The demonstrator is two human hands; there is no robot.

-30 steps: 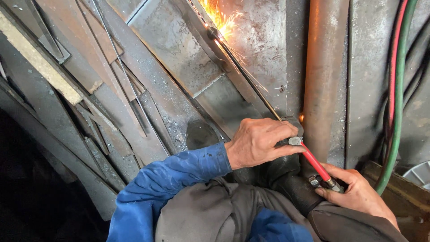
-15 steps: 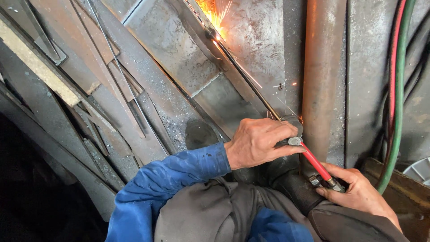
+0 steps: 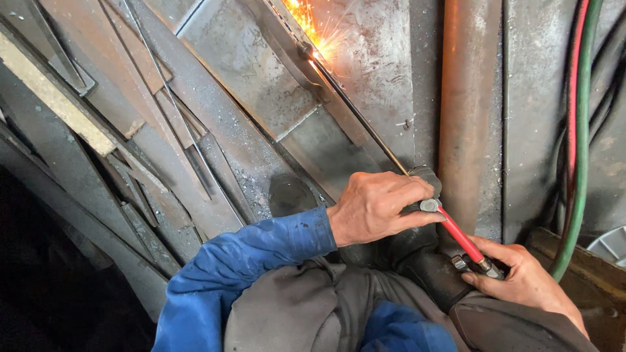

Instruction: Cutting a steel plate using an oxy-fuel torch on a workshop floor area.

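The long cutting torch with thin dark tubes and a red handle [image 3: 391,156] runs diagonally from the lower right up to its sparking tip on the grey steel plate [image 3: 385,58]. The left hand [image 3: 375,207] has its grip closed around the torch's middle; the right hand [image 3: 521,283] clasps the handle's rear end, just beside the rusty round pipe [image 3: 469,111].

Cutting torch [image 3: 391,156]: long thin dark tubes run diagonally from a red handle at lower right up to the angled tip at upper centre. Tip lit, throwing orange sparks against the grey steel plate [image 3: 365,72].
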